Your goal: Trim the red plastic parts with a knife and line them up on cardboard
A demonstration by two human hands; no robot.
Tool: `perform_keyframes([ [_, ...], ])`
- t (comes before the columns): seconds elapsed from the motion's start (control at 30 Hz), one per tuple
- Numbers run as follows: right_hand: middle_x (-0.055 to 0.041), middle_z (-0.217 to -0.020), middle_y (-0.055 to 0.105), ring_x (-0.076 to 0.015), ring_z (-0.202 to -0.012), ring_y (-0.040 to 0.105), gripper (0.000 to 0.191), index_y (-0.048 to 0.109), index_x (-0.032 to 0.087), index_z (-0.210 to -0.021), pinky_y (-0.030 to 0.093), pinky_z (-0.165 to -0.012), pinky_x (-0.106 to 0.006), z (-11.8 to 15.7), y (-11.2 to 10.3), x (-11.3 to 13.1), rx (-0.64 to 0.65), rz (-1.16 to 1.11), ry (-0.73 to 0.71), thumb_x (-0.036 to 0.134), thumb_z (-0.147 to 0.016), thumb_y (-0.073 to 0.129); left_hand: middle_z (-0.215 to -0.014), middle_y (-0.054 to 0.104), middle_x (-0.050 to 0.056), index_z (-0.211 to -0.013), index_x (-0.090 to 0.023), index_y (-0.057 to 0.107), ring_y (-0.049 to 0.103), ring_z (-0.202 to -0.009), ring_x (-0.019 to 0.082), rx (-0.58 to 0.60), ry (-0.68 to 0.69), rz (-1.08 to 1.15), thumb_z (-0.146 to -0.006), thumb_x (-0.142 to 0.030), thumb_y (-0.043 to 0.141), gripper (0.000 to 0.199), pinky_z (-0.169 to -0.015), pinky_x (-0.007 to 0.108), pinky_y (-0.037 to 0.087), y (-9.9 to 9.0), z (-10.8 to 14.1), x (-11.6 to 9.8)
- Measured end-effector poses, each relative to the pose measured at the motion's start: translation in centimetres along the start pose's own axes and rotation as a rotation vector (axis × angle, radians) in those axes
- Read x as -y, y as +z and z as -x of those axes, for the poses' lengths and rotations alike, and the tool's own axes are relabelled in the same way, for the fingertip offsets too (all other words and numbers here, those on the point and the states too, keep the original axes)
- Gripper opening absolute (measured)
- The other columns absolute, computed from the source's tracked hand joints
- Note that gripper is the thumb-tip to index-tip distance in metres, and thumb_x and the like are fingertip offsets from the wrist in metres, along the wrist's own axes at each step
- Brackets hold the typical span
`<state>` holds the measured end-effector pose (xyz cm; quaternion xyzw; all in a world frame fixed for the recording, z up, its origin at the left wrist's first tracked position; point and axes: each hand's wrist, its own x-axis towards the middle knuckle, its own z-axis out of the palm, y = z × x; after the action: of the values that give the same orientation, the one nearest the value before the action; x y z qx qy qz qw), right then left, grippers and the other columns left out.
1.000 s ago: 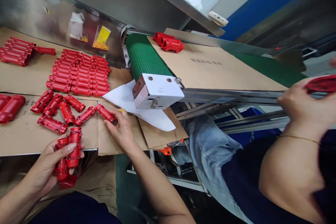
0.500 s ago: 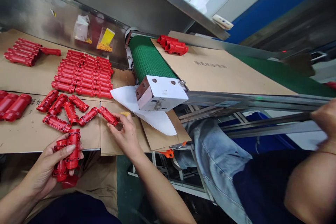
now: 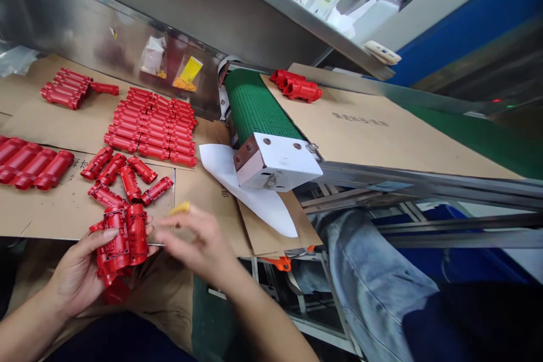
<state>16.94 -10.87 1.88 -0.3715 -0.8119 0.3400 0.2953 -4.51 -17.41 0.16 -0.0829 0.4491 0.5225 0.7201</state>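
A cluster of red plastic tube-shaped housings (image 3: 116, 237) rests in my left hand (image 3: 78, 266), with the thumb across the front one. Close to its right side is my right hand (image 3: 195, 240), smeared by motion, with something yellow around one finger; whether its fingertips touch the nearest housing (image 3: 137, 235) I cannot tell. Just beyond, several loose housings (image 3: 130, 184) lie at odd angles on the cardboard (image 3: 46, 215). Behind them stand neat rows of more housings (image 3: 153, 127). At the left edge a line of larger-looking red tubes (image 3: 55, 169) lies side by side.
A green conveyor belt (image 3: 258, 104) ends in a white block (image 3: 278, 164) over a white sheet (image 3: 267, 209). Cardboard on the conveyor (image 3: 382, 130) carries several red housings (image 3: 301, 87). Orange-handled scissors (image 3: 280, 263) are at the table edge. Another person's jeans-clad leg (image 3: 365, 271) is at right.
My right hand has come left from the cardboard to beside my left hand. The housing it was touching is now with the cluster in my left hand. The view has shifted slightly.
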Motion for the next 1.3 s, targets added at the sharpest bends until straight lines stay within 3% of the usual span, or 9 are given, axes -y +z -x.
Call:
perform_keyframes([
  [0.13,-0.0113,-0.122,0.071,-0.0292,-0.121,0.064,0.033,0.076,0.02,-0.125,0.053,-0.108,-0.047,-4.7,-1.1,-4.6,-0.006,0.212,0.085,0.009,-0.093,0.075,-0.124,0.084,0.017,-0.141,-0.019,0.072,0.075,-0.124,0.046,0.094,-0.028,0.001,-0.078,-0.016,0.086,0.064,-0.097,0.066,0.066,-1.1,0.8,0.1],
  [0.23,-0.0082,-0.118,0.07,-0.027,-0.115,0.065,0.055,0.072,0.022,-0.135,0.055,-0.103,-0.044,-6.1,-0.4,-6.9,0.077,0.203,0.102,0.003,-0.084,0.081,-0.127,0.083,0.02,-0.145,-0.018,0.068,0.077,-0.121,0.044,0.061,-0.012,0.011,-0.089,-0.013,0.075,0.056,-0.091,0.067,0.068,-1.0,1.5,0.4],
  [0.37,-0.0065,-0.109,0.067,-0.0269,-0.111,0.064,0.041,0.076,0.021,-0.122,0.056,-0.098,-0.042,-5.0,0.2,-7.6,0.099,0.202,0.131,0.008,-0.084,0.087,-0.126,0.082,0.023,-0.143,-0.015,0.068,0.077,-0.12,0.046,0.049,-0.021,0.027,-0.088,-0.012,0.076,0.055,-0.091,0.071,0.066,-0.9,1.6,0.5],
  [0.73,-0.0057,-0.104,0.063,-0.0261,-0.104,0.063,0.028,0.076,0.025,-0.118,0.055,-0.092,-0.038,-0.4,-0.8,-5.0,-0.081,0.286,0.139,0.017,-0.092,0.081,-0.13,0.082,0.018,-0.149,-0.023,0.066,0.073,-0.128,0.047,0.106,-0.083,0.02,-0.076,-0.015,0.088,0.076,-0.107,0.07,0.059,-1.7,0.1,0.5],
  [0.9,-0.0067,-0.1,0.063,-0.0287,-0.102,0.065,0.025,0.075,0.022,-0.116,0.057,-0.092,-0.042,-0.2,0.0,-6.3,-0.15,0.301,0.186,0.02,-0.092,0.082,-0.122,0.083,0.024,-0.135,-0.012,0.074,0.073,-0.127,0.05,0.04,-0.079,0.072,-0.076,-0.013,0.084,0.06,-0.1,0.075,0.06,-0.9,0.3,0.7],
  [1.03,-0.0117,-0.109,0.064,-0.0341,-0.108,0.065,0.039,0.071,0.022,-0.128,0.059,-0.096,-0.051,-0.1,0.7,-6.1,-0.213,0.331,0.229,0.02,-0.09,0.081,-0.128,0.082,0.024,-0.133,-0.013,0.075,0.073,-0.128,0.047,0.144,-0.089,0.058,-0.082,-0.015,0.083,0.052,-0.104,0.073,0.059,-1.4,0.3,0.6],
  [1.13,-0.0134,-0.114,0.069,-0.0323,-0.109,0.068,0.042,0.064,0.023,-0.138,0.06,-0.096,-0.049,1.6,1.6,-3.3,-0.285,0.292,0.105,0.016,-0.098,0.069,-0.13,0.081,0.022,-0.14,-0.015,0.072,0.07,-0.132,0.047,0.183,-0.085,0.05,-0.079,-0.017,0.085,0.062,-0.109,0.071,0.057,-1.7,0.3,0.7],
  [1.23,-0.0062,-0.094,0.076,-0.0247,-0.083,0.073,0.031,0.066,0.029,-0.129,0.061,-0.078,-0.04,4.5,3.6,0.3,-0.297,0.169,-0.205,0.012,-0.102,0.063,-0.131,0.082,0.019,-0.148,-0.02,0.068,0.07,-0.132,0.047,0.143,-0.052,0.051,-0.072,-0.016,0.086,0.078,-0.109,0.068,0.058,-1.2,0.5,0.9],
  [1.3,-0.0076,-0.088,0.078,-0.0253,-0.075,0.072,0.024,0.069,0.028,-0.128,0.06,-0.07,-0.04,6.1,5.5,2.1,-0.237,0.173,-0.306,0.028,-0.104,0.069,-0.134,0.081,0.016,-0.152,-0.025,0.064,0.071,-0.131,0.046,0.138,-0.017,0.039,-0.072,-0.018,0.085,0.083,-0.109,0.065,0.059,-0.5,0.7,1.2],
])
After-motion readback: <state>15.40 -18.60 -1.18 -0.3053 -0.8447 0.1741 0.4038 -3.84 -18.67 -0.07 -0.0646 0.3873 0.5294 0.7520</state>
